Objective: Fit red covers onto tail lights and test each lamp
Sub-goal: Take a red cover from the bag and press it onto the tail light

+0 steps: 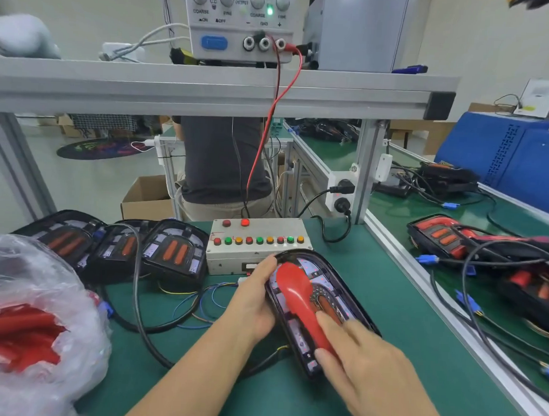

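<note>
Green-matted bench [388, 325] under an aluminium frame shelf [209, 86]. On the shelf, power supply [241, 21], green lamp lit, red and black leads dropping toward the bench.

Near left, clear plastic bag [32, 306] of red covers. Behind it, row of three uncovered tail lights [115, 247], standing side by side, orange strips showing. Far right, more tail lights [487, 250] tangled in black cables with blue plugs.

Centre back, grey test box [258, 245] with a row of red, green and orange buttons; one red button on top glowing.

Just in front of the box, tail light in work [351, 294], flat on the bench, black housing, long axis running away from the viewer. Red cover [300, 304] lying along its left half, not clearly seated.

Left hand [255, 299] gripping the housing's left edge, fingers curled round it. Right hand [363, 362] on the near end, fingers straight, tips pressing the cover's lower part.

Loose blue and yellow wires [198, 302] between box and left hand.
</note>
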